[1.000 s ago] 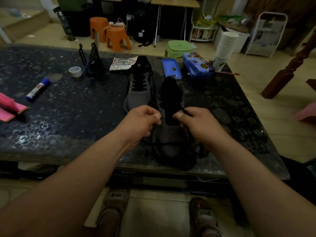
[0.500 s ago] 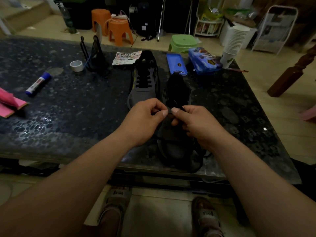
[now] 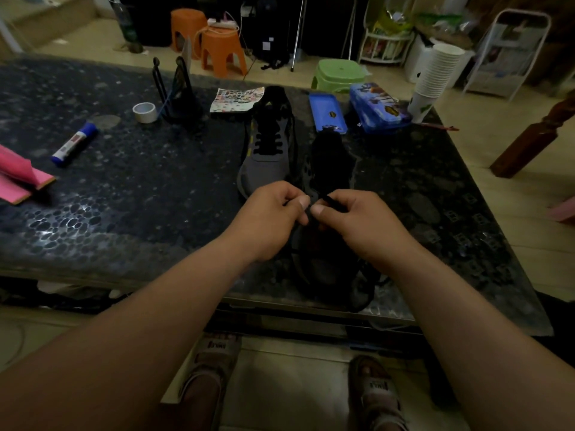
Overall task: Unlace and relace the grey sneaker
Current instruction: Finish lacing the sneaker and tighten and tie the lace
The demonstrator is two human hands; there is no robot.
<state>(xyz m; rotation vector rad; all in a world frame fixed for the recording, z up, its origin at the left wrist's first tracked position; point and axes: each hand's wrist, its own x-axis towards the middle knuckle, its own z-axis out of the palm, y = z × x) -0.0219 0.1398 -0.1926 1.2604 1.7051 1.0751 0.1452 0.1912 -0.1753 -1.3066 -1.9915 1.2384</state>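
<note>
- Two sneakers stand on the dark pebbled table (image 3: 140, 197), side by side, toes towards the person.
- The grey sneaker (image 3: 323, 269) being worked on is the nearer one, its toe close to the table's front edge, right under the hands.
- The second sneaker (image 3: 264, 157) sits just to its left and further back, fully laced in black.
- Two hands meet over the nearer sneaker, thumbs almost touching.
- The left hand (image 3: 270, 222) has its fingers curled in, thumb and forefinger nipping a dark strand of the black lace (image 3: 331, 202).
- The right hand (image 3: 364, 225) is curled the same way, pinching the lace end, which pokes up past its thumb.
- Loose lace trails off the sneaker's right side near the right wrist; it is too dark there to count loops.
- Along the far edge: one blue tin (image 3: 378, 108) with its one lid (image 3: 326, 112) lying beside it, one stack of paper cups (image 3: 435, 73), one sticker sheet (image 3: 236, 99), one black wire stand (image 3: 177, 88) and one tape roll (image 3: 144, 112).
- To the left: one blue-capped marker (image 3: 74, 144) and some pink sheets (image 3: 21, 178).
- Beyond the table I count three stools: two orange stools (image 3: 222, 48) and one green stool (image 3: 340, 73).
- Two sandalled feet (image 3: 211, 368) rest on the floor below.
</note>
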